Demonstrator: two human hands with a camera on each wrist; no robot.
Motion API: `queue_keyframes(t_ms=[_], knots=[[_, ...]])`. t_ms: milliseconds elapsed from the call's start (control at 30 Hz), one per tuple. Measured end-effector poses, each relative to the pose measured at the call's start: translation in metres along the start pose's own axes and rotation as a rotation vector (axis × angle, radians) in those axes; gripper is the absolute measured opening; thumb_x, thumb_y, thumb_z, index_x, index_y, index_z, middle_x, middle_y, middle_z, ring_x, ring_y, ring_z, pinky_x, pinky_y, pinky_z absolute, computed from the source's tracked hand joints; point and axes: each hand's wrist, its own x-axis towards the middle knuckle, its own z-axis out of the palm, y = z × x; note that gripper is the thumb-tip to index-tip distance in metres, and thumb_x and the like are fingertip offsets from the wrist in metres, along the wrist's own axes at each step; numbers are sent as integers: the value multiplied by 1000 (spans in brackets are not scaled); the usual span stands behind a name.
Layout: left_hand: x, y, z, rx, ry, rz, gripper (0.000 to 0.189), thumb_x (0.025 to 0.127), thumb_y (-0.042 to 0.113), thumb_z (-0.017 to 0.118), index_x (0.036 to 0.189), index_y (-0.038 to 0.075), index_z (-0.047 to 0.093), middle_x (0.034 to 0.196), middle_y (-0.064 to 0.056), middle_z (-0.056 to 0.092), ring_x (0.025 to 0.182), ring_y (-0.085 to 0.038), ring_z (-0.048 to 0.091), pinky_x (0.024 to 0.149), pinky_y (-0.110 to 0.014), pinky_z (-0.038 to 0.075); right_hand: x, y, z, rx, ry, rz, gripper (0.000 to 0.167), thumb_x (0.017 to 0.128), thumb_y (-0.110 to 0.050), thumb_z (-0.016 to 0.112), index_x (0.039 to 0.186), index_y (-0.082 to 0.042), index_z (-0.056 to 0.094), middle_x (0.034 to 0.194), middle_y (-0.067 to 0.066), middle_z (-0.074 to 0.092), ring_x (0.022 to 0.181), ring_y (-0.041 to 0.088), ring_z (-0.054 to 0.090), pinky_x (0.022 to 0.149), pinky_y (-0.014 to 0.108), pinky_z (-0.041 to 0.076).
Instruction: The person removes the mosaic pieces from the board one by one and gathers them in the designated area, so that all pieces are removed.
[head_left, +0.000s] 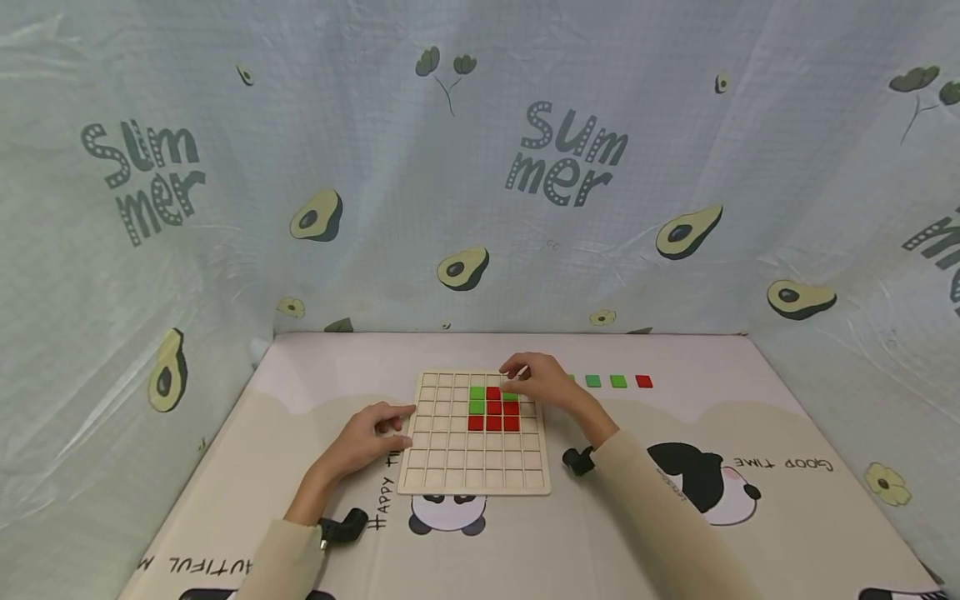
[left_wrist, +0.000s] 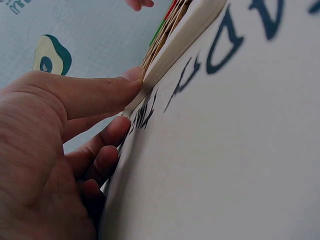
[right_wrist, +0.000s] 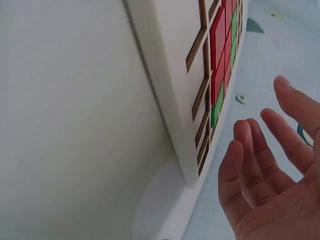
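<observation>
- Grid board (head_left: 442,481): flat on tabletop (head_left: 337,358), left hand's fingers (head_left: 397,410) against its near-left edge.
- Red tiles (head_left: 493,407), green tiles (head_left: 477,407): in cells, just beside right hand's fingertips (head_left: 510,386).
- Left hand (head_left: 367,435): thumb and index parted.
- Right hand (head_left: 551,382): reaching over board's upper right; fingers loosely apart, empty in wrist view.
- Loose tiles (head_left: 618,381): right of these fingers.

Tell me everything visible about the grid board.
The grid board is pale, squarish and wooden-looking, with thin raised dividers. It lies flat on the table. Six red tiles and three green tiles fill a block right of centre, toward the far side; other visible cells look bare. The left hand touches its left edge; the right hand is above it.
</observation>
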Motion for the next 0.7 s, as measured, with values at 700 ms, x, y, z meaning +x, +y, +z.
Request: queue_keyframes(t_ms=[700], knots=[[0, 1, 0, 4, 4, -8, 54, 87, 18, 80, 138, 6, 66, 97, -4, 60, 87, -18, 48, 76, -27, 38, 23, -19, 25, -52, -74, 23, 23, 95, -23, 75, 113, -9, 78, 107, 3, 75, 95, 16, 63, 86, 33, 53]])
